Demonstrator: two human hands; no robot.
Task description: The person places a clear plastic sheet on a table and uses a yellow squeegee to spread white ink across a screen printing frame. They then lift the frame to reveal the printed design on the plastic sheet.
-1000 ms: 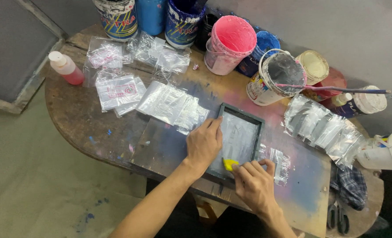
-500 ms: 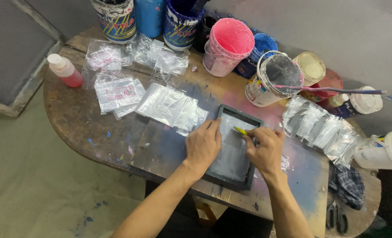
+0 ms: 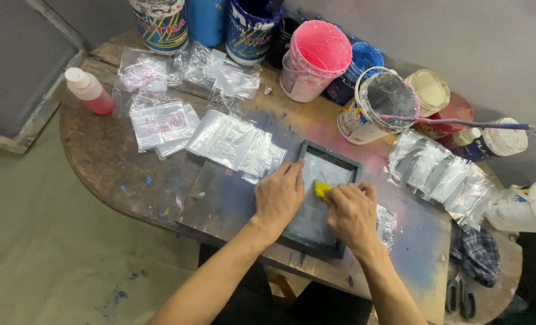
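**Small screen frame, squeegee at mid-stroke**

On the near edge of the paint-stained table [image 3: 117, 174], the left hand [image 3: 278, 195] lay flat with fingers spread, pressing down the left rail of the small dark screen frame [image 3: 331, 157] and gripping nothing. Just beside it, the right hand [image 3: 352, 213] had its fingers curled closed upon a yellow squeegee [image 3: 321, 189], which rested on the mesh near the frame's middle. Half a second before, that hand and its tool had stood at the frame's far end, and half a second earlier still at the near end; the stroke had thus reversed and was drawn back towards the body, which suggested a return pass of ink. The frame itself had not shifted. A clear plastic bag [image 3: 386, 221] showed at its right side. Beyond lay rows of further clear bags [image 3: 235, 141], a pink squeeze bottle [image 3: 88, 91], and, farthest, the paint buckets [image 3: 316, 60].
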